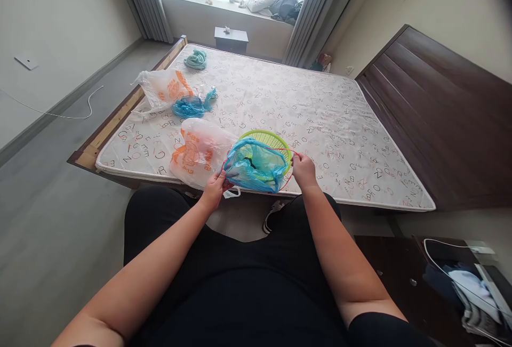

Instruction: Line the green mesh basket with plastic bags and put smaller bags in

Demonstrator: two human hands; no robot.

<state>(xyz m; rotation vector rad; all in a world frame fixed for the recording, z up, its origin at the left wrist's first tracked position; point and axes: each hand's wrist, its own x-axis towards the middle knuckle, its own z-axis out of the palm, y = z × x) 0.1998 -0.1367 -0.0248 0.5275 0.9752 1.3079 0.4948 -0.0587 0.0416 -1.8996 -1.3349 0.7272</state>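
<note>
A translucent blue plastic bag (264, 163) with its mouth spread wide lies at the mattress's near edge. My left hand (214, 190) is closed on the bag's left rim. My right hand (304, 170) pinches the red drawstring (294, 152) and pulls it out to the right of the bag. Something small and dark shows inside the bag, too unclear to name. Behind and partly under the bag sits a lime-green plastic basket (264, 135). Left of it, close to my left hand, lies a full-looking white plastic bag (200, 150) with orange print.
On the mattress (340, 139) lie another white printed bag (164, 88), a knotted blue bag (190, 107) and a coiled teal cloth (196, 59). A dark headboard (444, 118) stands right; a drawer unit with clothes (476, 288) is lower right. A nightstand (232, 35) stands beyond.
</note>
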